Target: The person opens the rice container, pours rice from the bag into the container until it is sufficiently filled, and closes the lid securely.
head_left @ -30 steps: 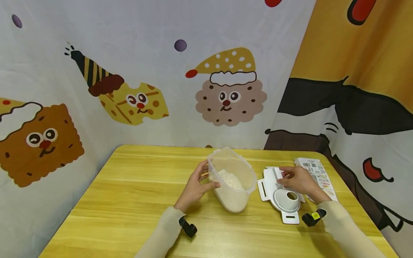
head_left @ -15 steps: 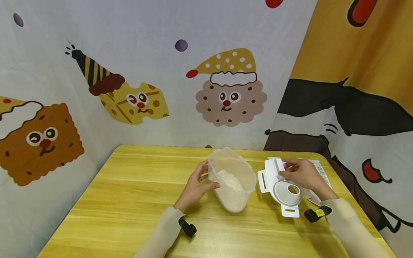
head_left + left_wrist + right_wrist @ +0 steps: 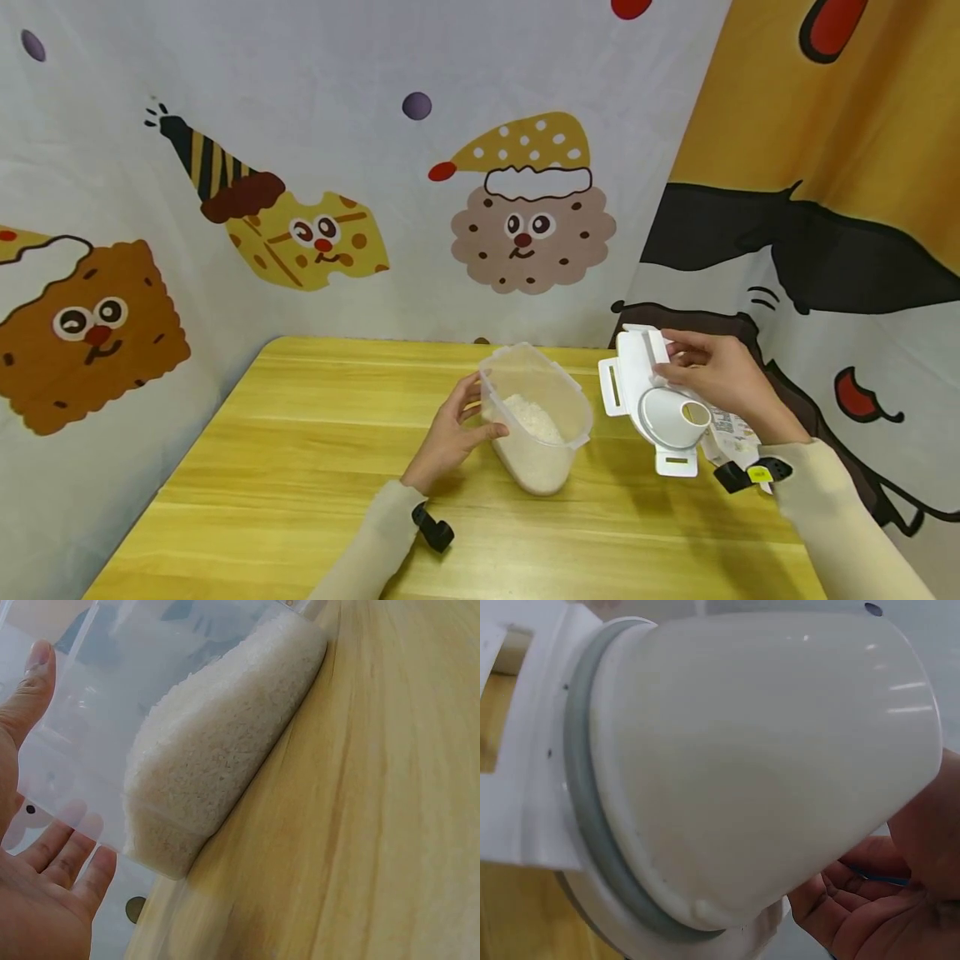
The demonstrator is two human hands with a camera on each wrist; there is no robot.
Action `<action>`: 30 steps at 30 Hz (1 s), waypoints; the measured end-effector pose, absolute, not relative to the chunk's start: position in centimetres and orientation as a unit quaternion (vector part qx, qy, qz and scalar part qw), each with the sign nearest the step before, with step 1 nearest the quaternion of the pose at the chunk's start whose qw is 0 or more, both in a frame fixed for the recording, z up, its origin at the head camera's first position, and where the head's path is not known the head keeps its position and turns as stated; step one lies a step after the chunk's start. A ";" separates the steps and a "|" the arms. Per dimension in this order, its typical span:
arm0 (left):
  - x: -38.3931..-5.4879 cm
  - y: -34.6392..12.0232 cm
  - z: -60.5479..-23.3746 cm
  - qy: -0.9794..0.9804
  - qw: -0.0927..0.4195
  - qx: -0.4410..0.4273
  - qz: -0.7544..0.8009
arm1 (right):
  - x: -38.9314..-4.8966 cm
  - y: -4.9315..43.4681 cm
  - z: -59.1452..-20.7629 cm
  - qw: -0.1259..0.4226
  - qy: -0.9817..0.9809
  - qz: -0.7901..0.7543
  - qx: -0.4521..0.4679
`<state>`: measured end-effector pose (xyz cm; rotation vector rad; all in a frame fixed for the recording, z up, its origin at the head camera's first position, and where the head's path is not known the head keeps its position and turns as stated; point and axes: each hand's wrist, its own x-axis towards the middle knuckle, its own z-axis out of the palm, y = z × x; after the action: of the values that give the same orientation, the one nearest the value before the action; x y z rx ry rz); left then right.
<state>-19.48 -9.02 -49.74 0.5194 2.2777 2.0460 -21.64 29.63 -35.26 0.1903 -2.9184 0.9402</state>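
A clear plastic container (image 3: 536,375) stands on the table with white rice (image 3: 532,418) in it and its top uncovered. At its left side my left hand (image 3: 448,433) holds the wall, thumb on the near face and fingers behind, as the left wrist view also shows. To the right, my right hand (image 3: 723,375) pinches the raised ridge of a white lid (image 3: 636,367), which is lifted off the table and tilted. A round spout (image 3: 667,417) sticks out of the lid and fills much of the right wrist view, hiding part of the hand there.
Behind the lid and right forearm lies a printed packet (image 3: 729,435), partly hidden. The wooden table (image 3: 300,467) meets a cartoon-printed cloth (image 3: 337,108) at its back edge.
My right hand has raised the lid off the table, up and slightly right, tilting it toward me. The left hand and the container have stayed put.
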 end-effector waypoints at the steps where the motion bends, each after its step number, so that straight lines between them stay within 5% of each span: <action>1: -19.5 -9.0 -49.8 0.733 0.018 0.168 0.659 | -21.6 29.5 -34.9 0.040 -0.949 0.306 0.065; 10: -19.1 -8.9 -50.0 0.736 0.018 0.165 0.656 | -21.0 28.1 -32.5 0.058 -0.938 0.329 0.097; 30: -19.7 -8.9 -49.9 0.735 0.013 0.165 0.657 | -21.7 23.3 -29.8 0.001 -0.923 0.354 0.155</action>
<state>-19.71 -8.93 -49.85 0.5154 2.2914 2.0470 -21.67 23.34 -29.83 0.4852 -2.8971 1.1104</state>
